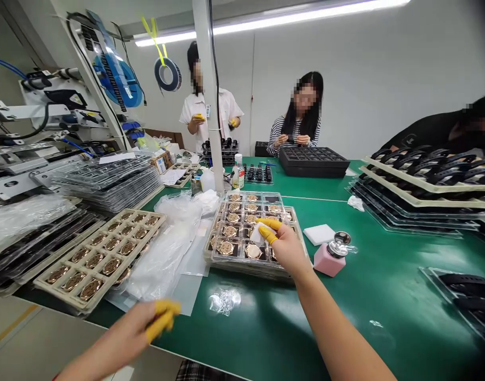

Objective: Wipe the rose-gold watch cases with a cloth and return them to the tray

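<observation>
On the strip-lit green table mat (266,328), our right hand (285,247) pinches a small white wipe (257,233) over a clear plastic tray (242,266) of gold discs; our left hand (143,324) curls, hold unclear.

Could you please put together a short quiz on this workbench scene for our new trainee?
1. True or false: the right hand holds a white wipe over the clear tray of gold discs.
2. What stands on the green table just right of that tray? A) a pink dispenser bottle B) a blue mug C) a red toolbox
3. What colour are the finger cots on the left hand?
Key: 1 true; 2 A; 3 yellow.
</observation>
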### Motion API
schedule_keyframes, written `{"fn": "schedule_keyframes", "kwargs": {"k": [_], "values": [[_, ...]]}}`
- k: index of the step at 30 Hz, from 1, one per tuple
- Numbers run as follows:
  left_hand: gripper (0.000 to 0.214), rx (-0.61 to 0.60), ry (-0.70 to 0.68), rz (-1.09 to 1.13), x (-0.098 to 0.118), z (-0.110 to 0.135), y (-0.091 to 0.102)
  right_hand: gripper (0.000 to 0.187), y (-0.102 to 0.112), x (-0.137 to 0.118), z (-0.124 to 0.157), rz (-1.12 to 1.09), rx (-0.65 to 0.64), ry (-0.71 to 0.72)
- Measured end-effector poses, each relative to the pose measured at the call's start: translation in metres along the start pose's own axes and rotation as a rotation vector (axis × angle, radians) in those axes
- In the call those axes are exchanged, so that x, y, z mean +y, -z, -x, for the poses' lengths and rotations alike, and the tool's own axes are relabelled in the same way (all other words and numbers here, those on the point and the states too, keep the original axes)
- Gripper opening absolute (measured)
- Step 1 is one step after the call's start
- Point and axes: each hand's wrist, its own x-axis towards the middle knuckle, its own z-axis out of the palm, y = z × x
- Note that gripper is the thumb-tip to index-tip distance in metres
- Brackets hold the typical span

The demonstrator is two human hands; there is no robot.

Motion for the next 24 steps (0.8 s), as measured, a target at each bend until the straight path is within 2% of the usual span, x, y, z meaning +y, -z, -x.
{"fn": "schedule_keyframes", "kwargs": {"k": [2, 4, 7, 10, 13, 16, 21, 24], "values": [[0.027, 0.058, -0.152, 0.114, 0.02, -0.039, -0.002, 0.028, -0.003, -0.005, 0.006, 0.056, 0.003, 0.1], [0.033, 0.131, -0.342, 0.297, 0.051, -0.08, -0.01, 0.026, -0.006, -0.01, 0.012, 0.115, 0.026, 0.238], [0.039, 0.101, -0.516, 0.485, 0.1, -0.125, -0.026, 0.029, -0.007, -0.014, 0.019, 0.17, 0.089, 0.42], [0.035, 0.106, -0.603, 0.604, 0.127, -0.146, -0.037, 0.035, -0.004, -0.016, 0.023, 0.182, 0.152, 0.517], [0.029, 0.101, -0.662, 0.626, 0.132, -0.154, -0.039, 0.037, 0.0, -0.015, 0.024, 0.154, 0.205, 0.578], [0.032, 0.093, -0.736, 0.397, 0.127, -0.159, -0.037, 0.036, 0.003, -0.013, 0.023, 0.101, 0.23, 0.595], [0.044, 0.432, -0.876, -0.22, 0.114, -0.167, -0.037, 0.017, 0.0, -0.016, 0.016, 0.111, 0.119, 0.417], [0.046, 0.581, -0.943, -0.413, 0.11, -0.171, -0.038, 0.003, -0.005, -0.017, 0.012, 0.046, 0.113, 0.249]]}}
